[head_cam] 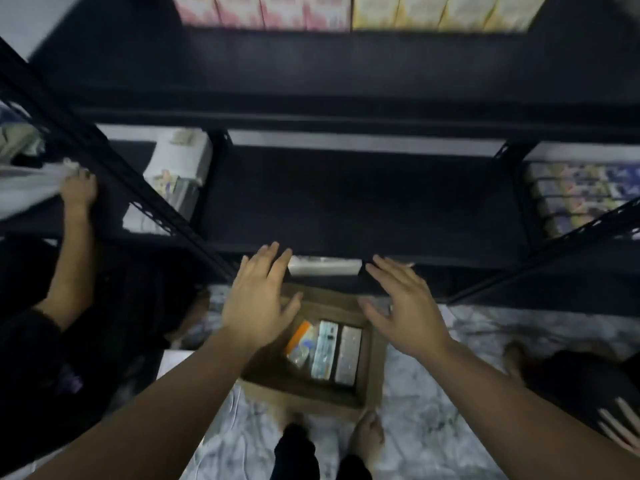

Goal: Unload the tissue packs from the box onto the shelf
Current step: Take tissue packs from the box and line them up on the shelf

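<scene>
Both hands were empty and released, fingers straight and spread, palms facing down. The left hand (258, 296) hovered over the near left corner of the box (372, 358), its fingertips reaching toward the front edge of the shelf (346, 202). The right hand (403, 308) hovered over the right side of the box, its fingertips also near that edge. Between and below the hands, the open cardboard box sat on a pale, marbled floor (433, 403). Three tissue packs (325, 348) stood side by side at the bottom of the box: one with an orange stripe on the left, a pale one in the middle and a grey one on the right. The wearer's bare feet (369, 434) showed just below the box. The black metal shelf lay straight ahead, its middle bay dark and bare of goods. A white pack (323, 265) showed just beneath its front edge, between the two sets of fingertips. In the bay to the left were white rolls in wrapping (180, 161), and in the bay to the right were stacked packs with a blue and yellow print (578, 192). On the top level, pink packs (263, 10) and yellow packs (443, 10) stood in a row, blurred. At the far left, another person's hand (78, 188) gripped white wrapped goods (24, 188) on a neighbouring shelf, with a dark sleeve (34, 358) below.
</scene>
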Demonstrator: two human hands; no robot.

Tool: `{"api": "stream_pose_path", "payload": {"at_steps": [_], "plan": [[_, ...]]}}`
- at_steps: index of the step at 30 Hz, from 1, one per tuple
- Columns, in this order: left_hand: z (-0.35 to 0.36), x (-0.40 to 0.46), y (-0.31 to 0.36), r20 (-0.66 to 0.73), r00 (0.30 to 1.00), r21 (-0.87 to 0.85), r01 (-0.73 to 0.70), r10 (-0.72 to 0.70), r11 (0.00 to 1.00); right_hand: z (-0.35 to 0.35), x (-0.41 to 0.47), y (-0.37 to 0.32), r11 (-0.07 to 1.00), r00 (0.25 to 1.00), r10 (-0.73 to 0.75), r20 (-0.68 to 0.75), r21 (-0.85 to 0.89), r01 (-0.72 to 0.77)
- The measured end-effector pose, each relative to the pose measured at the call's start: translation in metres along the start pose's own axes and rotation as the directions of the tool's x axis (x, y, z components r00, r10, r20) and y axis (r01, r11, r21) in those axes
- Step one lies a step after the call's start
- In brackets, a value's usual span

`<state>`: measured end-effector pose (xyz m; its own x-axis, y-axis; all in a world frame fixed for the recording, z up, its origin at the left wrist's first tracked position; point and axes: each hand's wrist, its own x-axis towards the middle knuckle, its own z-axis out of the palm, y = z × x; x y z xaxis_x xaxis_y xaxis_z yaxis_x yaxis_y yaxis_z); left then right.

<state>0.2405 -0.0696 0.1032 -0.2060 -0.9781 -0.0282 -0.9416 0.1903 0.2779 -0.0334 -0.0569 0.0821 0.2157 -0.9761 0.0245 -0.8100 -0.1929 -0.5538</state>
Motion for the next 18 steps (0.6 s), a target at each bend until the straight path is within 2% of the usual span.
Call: {"api": "stream_pose_path", "payload": {"at_steps": [4,7,12,15,18], "plan": [[0.084,-0.030,-0.034,0.176,0.979,-0.022,0.111,-0.105,0.994,0.073,-0.032,0.034,0.985,0.971,0.169,0.171,0.016,-0.174],[0.155,-0.046,-0.056,0.276,0.948,-0.029,0.170,-0.155,0.985,0.131,-0.049,0.060,0.957,0.929,0.279,0.242,0.006,-0.288],[0.280,-0.058,-0.083,0.464,0.864,-0.085,0.265,-0.197,0.961,0.240,-0.064,0.106,0.854,0.755,0.490,0.435,-0.068,-0.515],[0.359,-0.055,-0.101,0.541,0.827,-0.073,0.229,-0.154,0.971,0.314,-0.065,0.137,0.802,0.695,0.567,0.442,-0.105,-0.588],[0.435,-0.045,-0.118,0.585,0.793,-0.101,0.276,-0.167,0.956,0.387,-0.062,0.169,0.709,0.624,0.662,0.414,-0.076,-0.701]]}}
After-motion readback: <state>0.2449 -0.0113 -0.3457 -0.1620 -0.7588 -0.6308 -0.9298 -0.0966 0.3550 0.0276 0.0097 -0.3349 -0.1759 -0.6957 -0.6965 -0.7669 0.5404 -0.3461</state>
